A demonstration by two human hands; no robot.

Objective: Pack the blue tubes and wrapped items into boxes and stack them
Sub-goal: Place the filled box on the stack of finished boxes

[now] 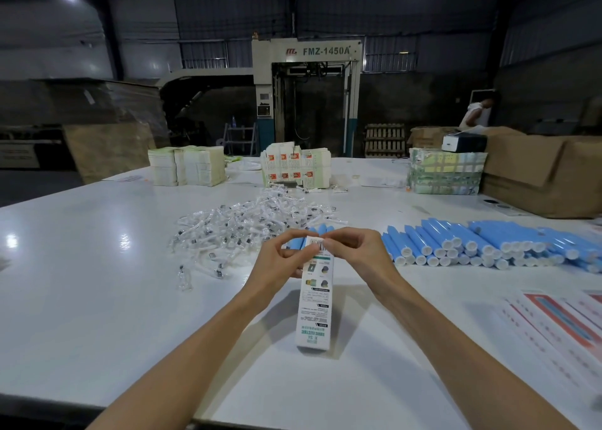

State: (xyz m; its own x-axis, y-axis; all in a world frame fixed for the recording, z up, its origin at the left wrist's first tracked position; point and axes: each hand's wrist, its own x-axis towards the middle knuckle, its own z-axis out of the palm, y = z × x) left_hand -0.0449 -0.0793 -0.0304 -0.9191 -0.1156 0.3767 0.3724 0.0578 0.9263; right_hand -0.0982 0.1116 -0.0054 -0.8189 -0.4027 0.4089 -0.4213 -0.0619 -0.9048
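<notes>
- Forearms come in from the bottom edge of the head view and meet at the upright box just below frame centre. Its lower end is close over the white table, but I cannot tell whether it touches.
- Left hand grips the upper part of the box with curled fingers. The right hand pinches the top flap between thumb and forefinger. Neither hand is relaxed.
- I judge this to be the closing of the flap. I cannot tell whether a tube and a wrapped item are already inside, so sealing an unfilled box is my first worry.
- Tall, narrow and held only near its top, the box could pivot or buckle if the flap is forced in crooked, creasing the tuck.
- Blue tubes lie in rows at right centre, with a few more just behind the hands. A swinging box or elbow could set them rolling.
- Wrapped items sit in a loose heap at centre left. Their slick film means a brush could scatter them.
- Printed sheets at lower right lie near the right forearm, which could drag them off.
</notes>
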